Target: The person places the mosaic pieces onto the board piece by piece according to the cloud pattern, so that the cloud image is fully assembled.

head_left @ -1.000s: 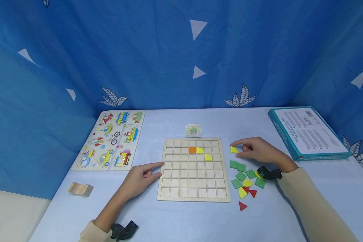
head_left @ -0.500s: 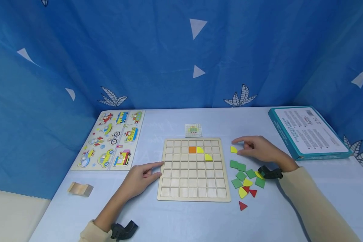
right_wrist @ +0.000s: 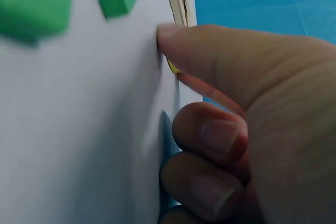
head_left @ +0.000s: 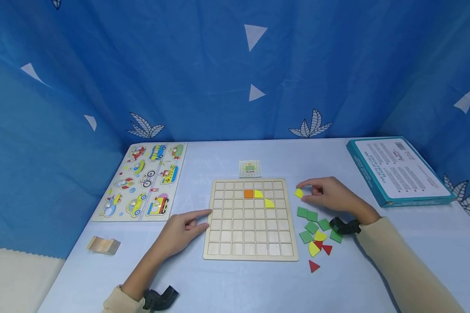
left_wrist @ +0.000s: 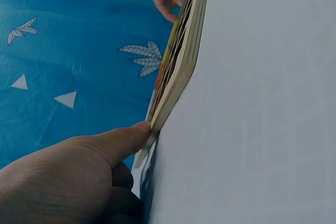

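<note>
A wooden grid board [head_left: 238, 225] lies flat, bearing an orange square [head_left: 248, 194] and two yellow quarter-circle tiles [head_left: 270, 203]. My left hand [head_left: 180, 232] touches the board's left edge with index finger and thumb extended; the left wrist view shows the thumb [left_wrist: 123, 142] against the wooden rim. Right of the board, my right hand [head_left: 326, 194] pinches another yellow quarter-circle tile [head_left: 299, 193] between thumb and index finger, at the tabletop. In the right wrist view the thumb hides most of that tile [right_wrist: 172, 67].
Green square tiles [head_left: 311, 227], yellow quarter-circles [head_left: 314, 249] and red triangles [head_left: 314, 266] lie loose below my right hand. A small pattern card [head_left: 250, 168] sits behind the board. Around them are a vehicle puzzle [head_left: 141, 182], a wooden block [head_left: 103, 245] and a teal box [head_left: 403, 171].
The right fingertips parted slightly around the yellow tile, then came back on it. The tile has turned and shifted a little left. My left hand has stayed at the board's edge.
</note>
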Motion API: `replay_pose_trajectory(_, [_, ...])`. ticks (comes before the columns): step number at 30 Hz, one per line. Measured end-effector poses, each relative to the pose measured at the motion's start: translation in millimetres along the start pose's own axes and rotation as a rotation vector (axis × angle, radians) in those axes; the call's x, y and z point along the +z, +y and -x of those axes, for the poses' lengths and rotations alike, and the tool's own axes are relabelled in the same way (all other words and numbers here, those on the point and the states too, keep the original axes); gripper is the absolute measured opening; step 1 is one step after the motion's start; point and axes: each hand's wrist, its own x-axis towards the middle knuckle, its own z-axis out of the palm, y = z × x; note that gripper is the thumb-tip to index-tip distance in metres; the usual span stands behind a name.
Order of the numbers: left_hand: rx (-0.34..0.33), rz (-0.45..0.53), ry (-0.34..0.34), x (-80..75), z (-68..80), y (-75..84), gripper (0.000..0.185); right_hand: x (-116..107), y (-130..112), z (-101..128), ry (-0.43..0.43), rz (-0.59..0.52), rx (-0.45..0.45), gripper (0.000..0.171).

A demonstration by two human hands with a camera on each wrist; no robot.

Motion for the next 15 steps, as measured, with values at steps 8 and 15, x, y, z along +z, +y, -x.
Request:
replay_pose_trajectory(8, [-0.006, 0.001, -0.002, -0.1, 0.3, 0.3, 0.036, 6.4, -12.1, 0.0, 0.021, 0.103, -0.001, 0.040])
replay_pose_trajectory(15, [-0.004, 0.002, 0.000, -0.3, 0.4, 0.7, 0.036, 5.2, -19.0, 0.6, 0.044, 0.094, -0.020, 0.038])
